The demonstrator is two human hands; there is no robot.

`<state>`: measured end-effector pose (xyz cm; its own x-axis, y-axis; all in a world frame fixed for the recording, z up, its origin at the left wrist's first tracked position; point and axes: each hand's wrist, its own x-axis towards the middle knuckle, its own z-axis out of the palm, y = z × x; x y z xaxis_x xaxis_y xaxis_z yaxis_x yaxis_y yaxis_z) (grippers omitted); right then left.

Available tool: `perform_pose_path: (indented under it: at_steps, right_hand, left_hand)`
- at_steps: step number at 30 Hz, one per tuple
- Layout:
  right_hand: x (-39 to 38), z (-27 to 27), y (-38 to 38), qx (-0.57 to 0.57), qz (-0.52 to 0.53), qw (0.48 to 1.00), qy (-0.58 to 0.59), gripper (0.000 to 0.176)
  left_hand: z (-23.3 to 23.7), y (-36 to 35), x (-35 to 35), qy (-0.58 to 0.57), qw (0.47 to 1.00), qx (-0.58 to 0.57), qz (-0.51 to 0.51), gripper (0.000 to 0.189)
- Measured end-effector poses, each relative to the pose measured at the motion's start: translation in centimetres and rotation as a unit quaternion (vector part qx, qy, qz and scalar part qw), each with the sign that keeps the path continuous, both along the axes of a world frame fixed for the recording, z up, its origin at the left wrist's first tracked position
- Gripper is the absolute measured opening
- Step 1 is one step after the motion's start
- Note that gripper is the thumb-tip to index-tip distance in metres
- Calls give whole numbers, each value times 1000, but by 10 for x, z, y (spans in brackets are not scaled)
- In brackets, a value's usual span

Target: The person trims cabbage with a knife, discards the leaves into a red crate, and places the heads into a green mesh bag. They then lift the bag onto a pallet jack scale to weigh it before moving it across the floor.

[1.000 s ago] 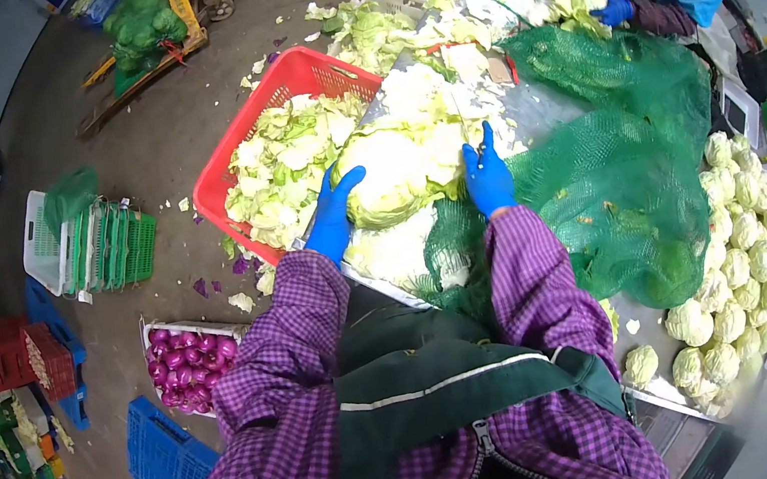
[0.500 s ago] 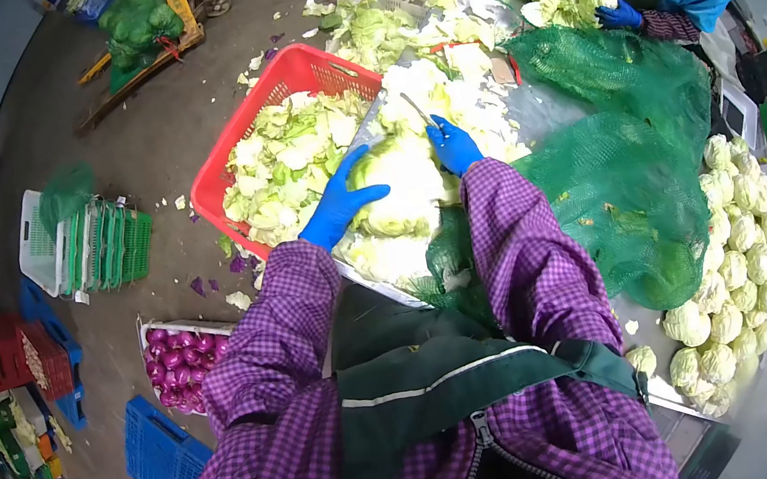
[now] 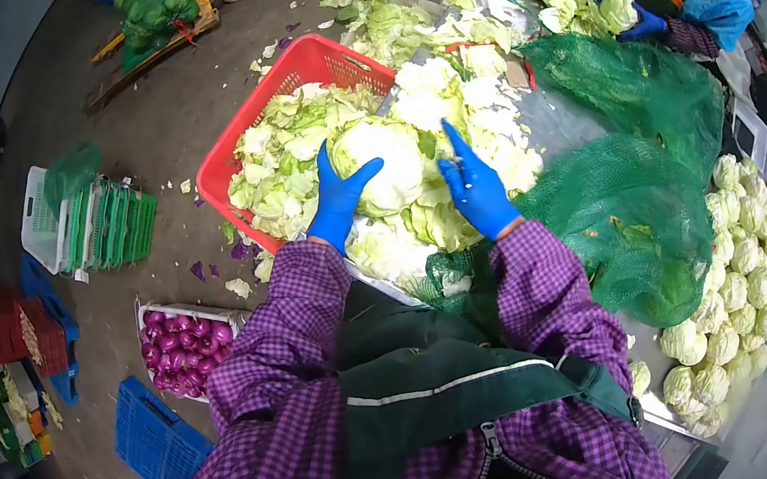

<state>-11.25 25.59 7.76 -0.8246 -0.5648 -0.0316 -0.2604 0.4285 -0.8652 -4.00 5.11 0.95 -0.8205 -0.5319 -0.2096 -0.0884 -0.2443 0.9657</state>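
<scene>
Head view, large cabbage head: lies near the middle of the frame, slightly above centre, on a litter of loose leaves (image 3: 499,134); the large cabbage head (image 3: 385,160) is between the two hands.
Long axis: none that I can make out; the head looks nearly round.
Left hand: blue-gloved, the left hand (image 3: 342,196) grasps the cabbage from its left side in the frame, thumb across the near face and fingers up along the outer edge.
Right hand: blue-gloved, the right hand (image 3: 478,188) is to the right of the cabbage and a little lower, fingers pointing to the upper left; something small and pale shows at the fingers, but I cannot tell whether they grip anything.
Nearer hand: the left, in contact; the right is apart, with leaves between it and the head.
Red crate: left of centre, just beyond the left hand, the red crate (image 3: 215,189) holds pale leaves (image 3: 286,144).
Green netting: spread over the right of the work surface, the green netting (image 3: 634,192) begins near the right forearm.
Trimmed cabbages: the pile of small pale cabbages (image 3: 739,290) sits at lower right, well apart from both hands.
Co-worker: at upper right, the person in blue (image 3: 716,11) has gloved hands at another cabbage (image 3: 618,11).
</scene>
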Motion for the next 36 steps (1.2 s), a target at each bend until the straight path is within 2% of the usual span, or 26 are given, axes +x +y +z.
perform_pose_path:
  at_steps: [2,4,6,8,10,12,14,15,16,17,18,19,20,21,22,24,25,26,28,29,30,32,33,34,35,36]
  right_hand:
    - [-13,-22,-12,2,28,1000,0,52]
    - [-33,-50,-25,90,130,983,90,55]
    - [-43,-64,-41,108,110,986,71,55]
    - [-68,-104,-59,80,-34,990,-109,54]
    - [-79,-110,-64,108,-39,988,-99,55]
    - [-69,-131,-62,64,-50,994,-79,54]
    - [-46,-149,-55,-64,-123,990,18,52]
    - [-26,-119,-45,-78,-144,980,-111,49]
    - [-14,-128,-35,-57,-145,984,-90,48]
    - [1,-101,-30,-26,-156,969,-192,48]
    - [14,-72,-23,8,-166,942,-293,48]
    - [20,-85,-9,11,-168,941,-294,48]
    - [20,-88,-2,-6,-134,982,-130,49]
    - [18,-91,1,-24,-97,994,39,50]
    - [18,-93,12,-22,-99,994,38,50]
    - [18,-26,12,0,-39,998,43,53]
    - [11,-35,10,-46,19,989,136,53]
    - [7,-30,7,-45,14,989,138,53]
    - [0,-15,-2,155,69,983,65,52]
    - [-11,-39,-4,83,36,990,104,49]
    - [-17,-47,-8,85,35,990,105,49]
    - [-29,-61,-21,35,37,998,31,48]
    - [-38,-71,-29,31,4,996,88,48]
    - [-53,-91,-32,34,5,996,87,48]
    - [-72,-116,-36,15,-69,997,-43,48]
    - [-79,-119,-44,-9,-140,975,-172,49]
  left_hand:
    - [-10,-1,4,19,1000,-15,-10,91]
    - [-8,-1,8,36,999,-31,-14,92]
    - [-3,4,11,31,1000,4,0,92]
    - [-25,10,18,57,959,-279,0,93]
    - [-13,12,28,64,964,-254,-42,94]
    - [-7,-10,33,65,992,-54,-91,100]
    - [-2,-19,39,47,992,-16,-116,100]
    - [-14,-17,39,34,998,-16,-49,100]
    - [-21,-14,39,22,1000,-16,17,100]
    - [-6,0,42,-87,993,31,78,94]
    - [-5,10,47,-90,992,35,76,94]
    - [-5,19,51,-74,996,1,59,96]
    - [-4,21,49,-53,997,-37,40,98]
    - [-6,14,44,-37,998,-56,13,100]
    - [-8,9,42,-37,998,-55,11,100]
    - [2,-6,26,-7,991,-74,-111,100]
    - [16,-10,18,3,983,-87,-162,98]
    - [23,-14,8,6,982,-87,-166,98]
    - [34,-20,-9,-38,943,-202,-262,96]
    - [43,-21,-15,-42,940,-183,-284,94]
    - [40,-21,-17,-41,940,-182,-285,94]
    - [32,-24,-21,-43,955,-94,-279,96]
    - [25,-25,-20,-43,955,-91,-279,96]
    - [18,-26,-20,-26,943,-151,-295,96]
    - [16,-28,-21,-7,927,-215,-308,96]
    - [26,-26,-17,-3,911,-268,-312,96]
